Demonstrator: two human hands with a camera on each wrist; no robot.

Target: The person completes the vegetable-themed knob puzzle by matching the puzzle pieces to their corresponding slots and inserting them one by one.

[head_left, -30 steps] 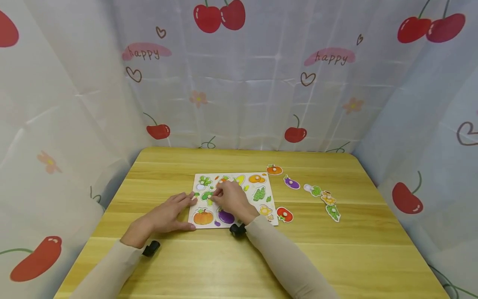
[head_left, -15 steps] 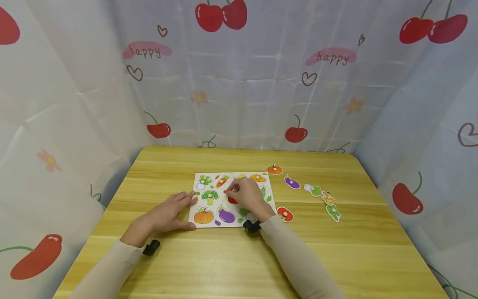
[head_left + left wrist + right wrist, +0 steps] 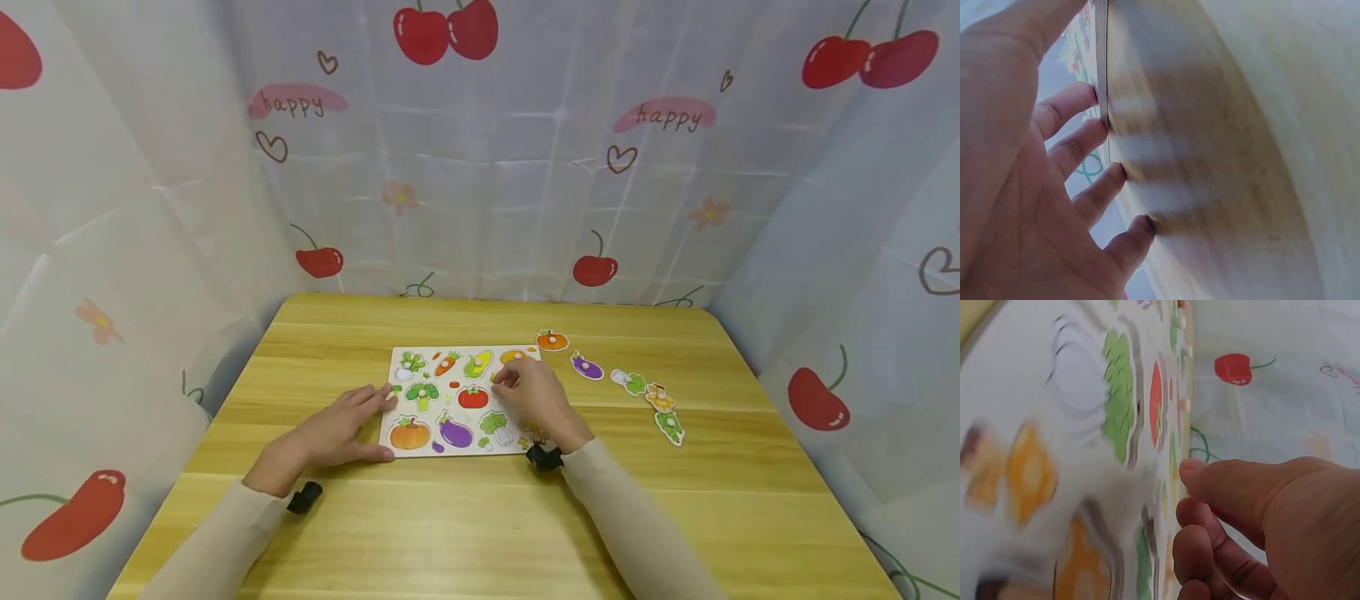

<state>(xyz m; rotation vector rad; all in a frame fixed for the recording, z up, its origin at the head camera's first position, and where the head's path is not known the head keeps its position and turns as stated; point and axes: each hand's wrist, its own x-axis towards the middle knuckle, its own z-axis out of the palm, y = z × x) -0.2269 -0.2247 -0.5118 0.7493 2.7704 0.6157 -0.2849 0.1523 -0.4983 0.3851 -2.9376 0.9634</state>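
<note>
A white vegetable puzzle board [image 3: 447,417] lies on the table, with vegetable pictures such as a broccoli [image 3: 422,393], a tomato [image 3: 473,397] and an eggplant [image 3: 455,431]. At the board's left edge rests my left hand [image 3: 333,429], its fingers spread; the left wrist view shows several fingertips at the edge and the tabletop. Over the right part of the board is my right hand [image 3: 536,396], fingers loosely bent. Nothing shows between its thumb [image 3: 1229,481] and fingers in the right wrist view. This hand covers some of the pictures on the right.
Loose knobbed pieces lie right of the board: a pumpkin piece [image 3: 552,340], an eggplant piece [image 3: 587,367], a bok choy piece [image 3: 628,382], a yellow-brown piece [image 3: 660,397] and a green piece [image 3: 669,427]. Behind the wooden table [image 3: 420,533] hangs a cherry-printed curtain [image 3: 495,225].
My right hand has moved right across the board, away from the broccoli and past the tomato picture. It now hides the loose tomato piece. My left hand has stayed at the edge.
</note>
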